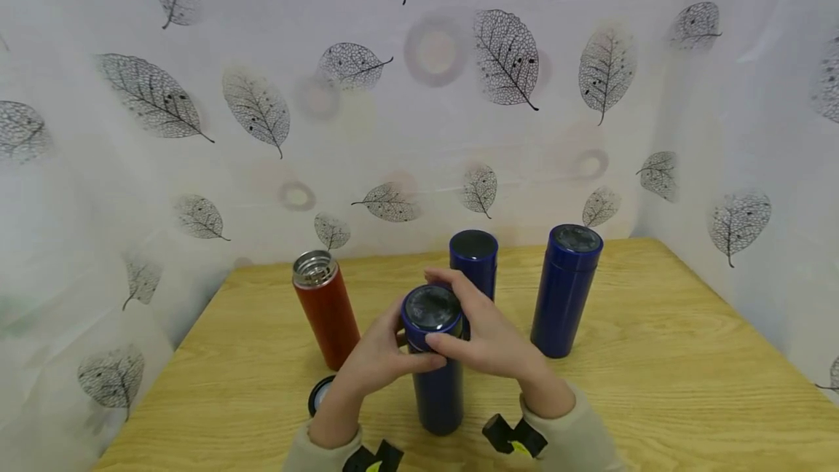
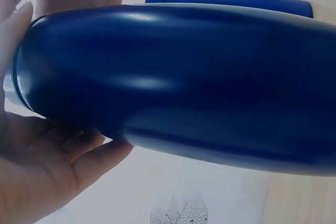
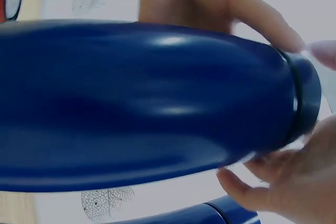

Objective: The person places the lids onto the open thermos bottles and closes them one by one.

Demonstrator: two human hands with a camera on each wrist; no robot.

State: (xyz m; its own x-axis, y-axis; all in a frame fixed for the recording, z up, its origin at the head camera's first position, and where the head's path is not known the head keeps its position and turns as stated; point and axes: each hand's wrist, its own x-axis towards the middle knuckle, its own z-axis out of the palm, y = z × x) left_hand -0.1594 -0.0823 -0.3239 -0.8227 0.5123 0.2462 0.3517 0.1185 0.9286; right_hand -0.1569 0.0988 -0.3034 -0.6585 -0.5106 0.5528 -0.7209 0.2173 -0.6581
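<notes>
Blue bottle (image 1: 439, 393) is grasped by left hand (image 1: 375, 357) and right hand (image 1: 493, 333), top (image 1: 432, 307) visible only from head view.

There are three blue flasks (image 1: 438, 395) (image 1: 475, 269) (image 1: 566, 304), one red flask (image 1: 330, 317), one black-rimmed lid (image 1: 317, 395), two hands (image 1: 375, 360) (image 1: 490, 333), two sleeves (image 1: 316, 451) (image 1: 578, 430) and one worktop (image 1: 668, 377).

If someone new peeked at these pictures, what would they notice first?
Probably the red bottle, the only red one, standing with its silver mouth showing on the left part of the table. Next, maybe the left hand and right hand around the top of the nearest blue bottle. Behind everything, big dark leaves dot the pale backdrop.
</notes>
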